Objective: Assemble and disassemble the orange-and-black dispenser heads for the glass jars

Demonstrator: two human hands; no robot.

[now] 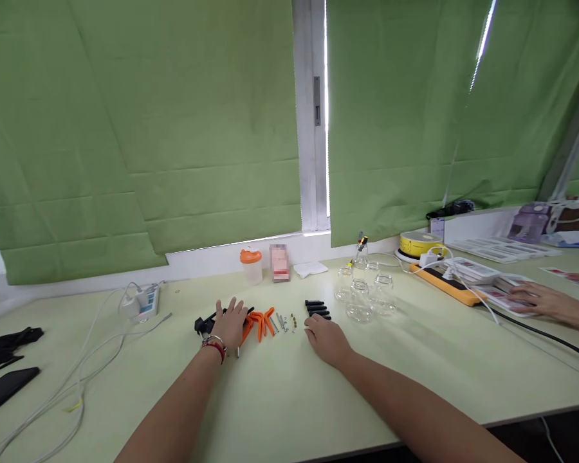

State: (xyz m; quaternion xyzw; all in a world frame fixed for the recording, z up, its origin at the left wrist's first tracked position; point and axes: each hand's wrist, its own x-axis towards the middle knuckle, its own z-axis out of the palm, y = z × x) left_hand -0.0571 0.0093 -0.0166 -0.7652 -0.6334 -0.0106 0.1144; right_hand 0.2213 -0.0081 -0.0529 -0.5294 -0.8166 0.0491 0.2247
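Observation:
My left hand (229, 326) lies palm down with spread fingers over black and orange clamps. A black clamp part (202, 325) shows at its left side. Orange spring clamps (260, 323) lie just to its right. Beside those are several metal bolts (281, 322) and a column of small brass-coloured pieces (293, 320). My right hand (327, 339) rests on the table with its fingers curled in, close to a row of black ribbed pieces (318, 310). Whatever its fingertips hold, if anything, is hidden.
Several clear glass jars (359, 307) stand right of centre. Behind are an orange-lidded cup (251, 267) and a pink box (280, 263). An orange power strip (446, 285) lies right, near another person's hand (540, 301). White cables (84, 366) cross the left side.

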